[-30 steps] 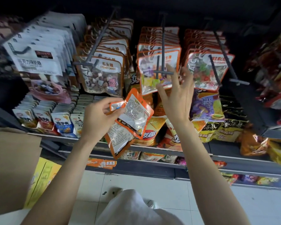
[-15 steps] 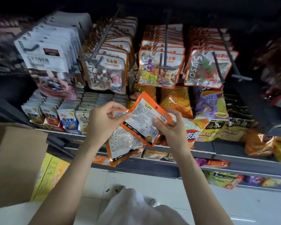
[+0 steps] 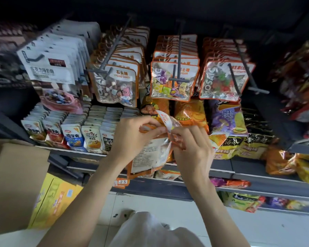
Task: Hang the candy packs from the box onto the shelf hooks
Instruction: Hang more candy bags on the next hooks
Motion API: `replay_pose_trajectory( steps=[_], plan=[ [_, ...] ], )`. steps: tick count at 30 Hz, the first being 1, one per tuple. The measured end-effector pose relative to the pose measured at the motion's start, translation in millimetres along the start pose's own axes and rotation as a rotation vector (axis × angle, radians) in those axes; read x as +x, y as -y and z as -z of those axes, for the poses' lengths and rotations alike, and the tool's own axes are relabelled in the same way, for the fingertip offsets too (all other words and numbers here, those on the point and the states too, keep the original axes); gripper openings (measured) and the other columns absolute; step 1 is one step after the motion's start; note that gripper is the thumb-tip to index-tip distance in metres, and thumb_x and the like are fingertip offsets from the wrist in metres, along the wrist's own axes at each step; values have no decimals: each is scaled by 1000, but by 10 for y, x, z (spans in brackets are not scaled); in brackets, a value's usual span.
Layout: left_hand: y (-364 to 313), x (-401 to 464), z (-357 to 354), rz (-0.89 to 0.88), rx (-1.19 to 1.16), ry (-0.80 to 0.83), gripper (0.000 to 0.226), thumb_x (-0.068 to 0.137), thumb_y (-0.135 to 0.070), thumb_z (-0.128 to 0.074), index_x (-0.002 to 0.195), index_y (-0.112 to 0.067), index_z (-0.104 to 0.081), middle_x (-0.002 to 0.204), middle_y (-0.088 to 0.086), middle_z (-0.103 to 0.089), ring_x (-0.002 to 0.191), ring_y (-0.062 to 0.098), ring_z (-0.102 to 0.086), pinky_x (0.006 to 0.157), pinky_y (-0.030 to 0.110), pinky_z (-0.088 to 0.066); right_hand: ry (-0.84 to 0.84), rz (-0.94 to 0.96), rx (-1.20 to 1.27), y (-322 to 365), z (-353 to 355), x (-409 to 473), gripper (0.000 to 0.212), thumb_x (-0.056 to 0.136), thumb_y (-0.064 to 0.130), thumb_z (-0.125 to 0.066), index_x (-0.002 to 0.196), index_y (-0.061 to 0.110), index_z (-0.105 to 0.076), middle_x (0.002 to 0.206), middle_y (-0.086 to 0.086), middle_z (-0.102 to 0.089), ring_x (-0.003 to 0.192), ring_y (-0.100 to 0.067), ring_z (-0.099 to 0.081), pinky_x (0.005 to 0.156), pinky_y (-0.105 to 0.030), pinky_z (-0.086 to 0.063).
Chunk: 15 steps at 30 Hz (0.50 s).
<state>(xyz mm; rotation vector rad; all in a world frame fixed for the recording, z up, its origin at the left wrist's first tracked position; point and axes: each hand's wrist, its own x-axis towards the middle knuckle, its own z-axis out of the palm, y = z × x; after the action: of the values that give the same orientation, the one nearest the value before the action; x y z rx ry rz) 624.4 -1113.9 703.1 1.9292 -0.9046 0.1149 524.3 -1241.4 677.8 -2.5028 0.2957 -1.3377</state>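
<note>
Three rows of orange-edged candy packs hang on the shelf hooks, and the middle hook (image 3: 179, 50), with its crossbar at the front end, is the landmark here: its front pack (image 3: 173, 81), clear-faced with coloured sweets, hangs face-out so shoppers can read it. Below and far to the left of that hook a cardboard box (image 3: 16, 175) stands open, its flap up, probably kept close so packs can be drawn from it. Below the hook, bags of crisps (image 3: 191, 113) lean on the shelf. Directly beneath the hook, in front of the crisps, the left hand (image 3: 132, 138) grips a small bunch of orange-edged packs (image 3: 150, 155), printed backs toward the camera, likely held as a ready supply. Just right of it the right hand (image 3: 191, 148) pinches the top of one pack (image 3: 166, 122) with curled fingers; this looks like peeling a single pack free and finding its hang hole before lifting it to the hook.
</note>
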Motion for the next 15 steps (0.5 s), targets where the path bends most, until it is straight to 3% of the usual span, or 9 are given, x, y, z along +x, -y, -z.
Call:
replay_pose_trajectory(
  steps=[5,10,13,14,15],
  plan=[
    [-13,-9,-13,164,-214,150,9,71,-45,-66,76,-38,-68,63,-30,-64,56,-5,-57,55,8,-38,-107,164,-7,-67,-27,-102,16,88,1,-63,77,6,-73,73,-5,-62,70,-21,-48,56,-30,-39],
    [-43,20,1,197,-251,222,16,69,-38,-72,82,-29,-70,59,-30,-62,56,-8,-57,55,6,-38,-98,208,-19,-135,-113,-175,11,87,3,-68,78,5,-74,74,-6,-62,76,-21,-47,56,-34,-41],
    [14,42,12,150,-129,243,8,76,-24,-79,82,-25,-74,61,-28,-63,58,-7,-59,55,6,-38,87,239,64,-207,-149,-165,12,92,11,-58,88,8,-69,95,-7,-59,90,-24,-50,69,-37,-44],
    [37,52,19,125,-78,250,6,77,-21,-78,82,-21,-75,63,-27,-63,60,-8,-59,56,6,-38,186,226,98,-263,-156,-162,11,89,19,-61,96,12,-66,111,-8,-56,102,-27,-50,80,-38,-43],
    [60,67,30,101,-32,259,5,78,-20,-78,83,-18,-76,67,-27,-62,62,-9,-59,57,5,-38,294,177,132,-330,-151,-153,26,84,33,-66,105,19,-61,129,-10,-48,119,-31,-45,95,-40,-38]
  ],
)
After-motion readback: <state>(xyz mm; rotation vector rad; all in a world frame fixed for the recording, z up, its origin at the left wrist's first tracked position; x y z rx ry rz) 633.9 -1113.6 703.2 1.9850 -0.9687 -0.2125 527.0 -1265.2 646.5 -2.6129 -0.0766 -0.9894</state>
